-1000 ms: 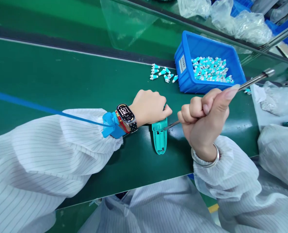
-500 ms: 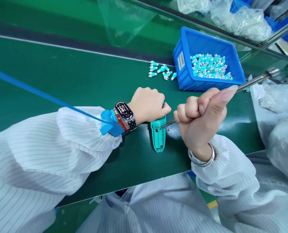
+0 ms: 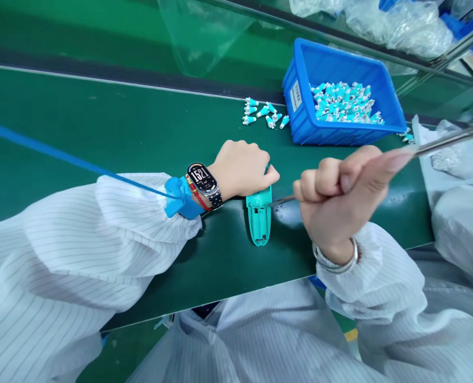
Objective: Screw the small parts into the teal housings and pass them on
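My left hand [image 3: 242,167] is closed over the upper end of a teal plastic housing [image 3: 260,223], pressing it on the green bench. The housing's lower part shows an open hollow with small dark and metal bits inside; my fingers hide its top. In a fist, my right hand [image 3: 336,199] grips a slim metal rod [image 3: 446,142], with the thumb laid along it. The rod's thin end comes out on the left of the fist, and its tip is at the housing's right edge. Its thicker end points to the upper right, blurred.
Behind my hands stands a blue bin [image 3: 344,133] holding many small teal-and-white cone parts. Several loose cone parts [image 3: 262,111] lie left of it. A blue strap [image 3: 73,159] runs from my left wrist to the left. Clear plastic bags [image 3: 457,151] are at the right.
My right hand has shifted right, drawing the rod's tip from inside the housing to its right edge. My left hand and the housing stay together with little change.
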`<control>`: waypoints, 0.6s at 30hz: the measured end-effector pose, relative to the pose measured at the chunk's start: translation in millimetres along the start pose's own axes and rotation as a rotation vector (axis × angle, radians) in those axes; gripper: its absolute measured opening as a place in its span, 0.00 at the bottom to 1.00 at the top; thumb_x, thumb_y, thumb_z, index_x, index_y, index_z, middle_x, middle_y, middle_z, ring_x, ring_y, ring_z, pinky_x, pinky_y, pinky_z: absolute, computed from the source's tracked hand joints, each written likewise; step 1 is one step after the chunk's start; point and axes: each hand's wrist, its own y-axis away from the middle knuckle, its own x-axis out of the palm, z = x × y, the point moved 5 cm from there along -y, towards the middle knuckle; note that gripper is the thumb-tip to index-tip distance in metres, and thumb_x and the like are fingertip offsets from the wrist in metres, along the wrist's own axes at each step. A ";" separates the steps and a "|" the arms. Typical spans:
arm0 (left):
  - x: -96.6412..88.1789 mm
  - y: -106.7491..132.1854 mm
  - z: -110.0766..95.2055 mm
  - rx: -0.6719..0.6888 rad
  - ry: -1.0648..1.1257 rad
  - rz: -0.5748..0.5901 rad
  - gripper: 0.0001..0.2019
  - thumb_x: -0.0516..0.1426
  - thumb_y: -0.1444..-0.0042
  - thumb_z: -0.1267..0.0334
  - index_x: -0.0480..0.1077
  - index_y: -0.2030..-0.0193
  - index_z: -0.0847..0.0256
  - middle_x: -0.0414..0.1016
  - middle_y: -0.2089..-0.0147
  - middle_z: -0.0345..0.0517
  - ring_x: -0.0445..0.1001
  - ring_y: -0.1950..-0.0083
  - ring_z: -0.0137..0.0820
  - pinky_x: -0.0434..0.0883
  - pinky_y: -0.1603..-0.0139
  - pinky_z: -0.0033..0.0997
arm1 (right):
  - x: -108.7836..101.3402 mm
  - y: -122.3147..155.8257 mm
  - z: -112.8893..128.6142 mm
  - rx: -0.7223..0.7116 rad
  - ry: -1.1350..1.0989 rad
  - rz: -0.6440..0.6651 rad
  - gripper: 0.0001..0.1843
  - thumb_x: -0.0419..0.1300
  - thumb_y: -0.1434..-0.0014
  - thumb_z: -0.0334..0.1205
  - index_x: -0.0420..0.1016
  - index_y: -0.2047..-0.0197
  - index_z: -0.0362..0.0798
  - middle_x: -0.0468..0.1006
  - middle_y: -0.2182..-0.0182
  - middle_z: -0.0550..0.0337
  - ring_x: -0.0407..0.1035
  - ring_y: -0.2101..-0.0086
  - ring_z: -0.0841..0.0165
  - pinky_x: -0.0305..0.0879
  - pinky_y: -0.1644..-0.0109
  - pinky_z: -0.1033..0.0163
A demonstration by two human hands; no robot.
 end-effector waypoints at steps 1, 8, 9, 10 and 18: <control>-0.1 0.1 -0.3 0.007 -0.001 -0.012 0.23 0.43 0.45 0.52 0.75 0.61 0.63 0.75 0.61 0.55 0.72 0.56 0.45 0.61 0.59 0.39 | -1.6 3.6 1.6 0.017 0.001 0.011 0.25 0.48 0.36 0.51 0.46 0.80 0.48 0.39 0.85 0.70 0.35 0.87 0.78 0.42 0.85 0.71; 0.0 -0.2 -1.4 -0.006 -0.012 -0.013 0.24 0.43 0.45 0.52 0.75 0.62 0.63 0.75 0.60 0.54 0.71 0.56 0.44 0.60 0.59 0.38 | -3.7 34.9 -1.2 0.108 -0.124 0.097 0.26 0.49 0.37 0.52 0.47 0.79 0.48 0.38 0.85 0.70 0.34 0.87 0.79 0.37 0.85 0.70; 0.1 -0.4 -1.3 -0.013 -0.013 -0.013 0.23 0.43 0.45 0.52 0.75 0.62 0.63 0.75 0.60 0.54 0.71 0.55 0.44 0.60 0.59 0.38 | -3.6 36.9 -2.1 0.116 -0.141 0.096 0.25 0.50 0.37 0.52 0.47 0.79 0.48 0.39 0.85 0.70 0.35 0.87 0.79 0.36 0.85 0.70; 0.2 -0.6 -1.2 -0.016 -0.012 -0.014 0.23 0.43 0.45 0.52 0.75 0.62 0.63 0.75 0.60 0.54 0.71 0.55 0.44 0.60 0.59 0.37 | -3.5 38.2 -2.8 0.122 -0.151 0.094 0.25 0.50 0.37 0.52 0.47 0.79 0.48 0.39 0.85 0.70 0.35 0.87 0.79 0.36 0.85 0.70; 0.8 -1.0 -1.2 -0.007 0.010 -0.028 0.23 0.43 0.45 0.52 0.75 0.62 0.63 0.74 0.60 0.54 0.71 0.55 0.45 0.60 0.59 0.38 | -1.8 40.3 -1.4 0.108 -0.096 0.077 0.26 0.50 0.38 0.54 0.47 0.80 0.48 0.38 0.85 0.70 0.34 0.87 0.79 0.36 0.85 0.71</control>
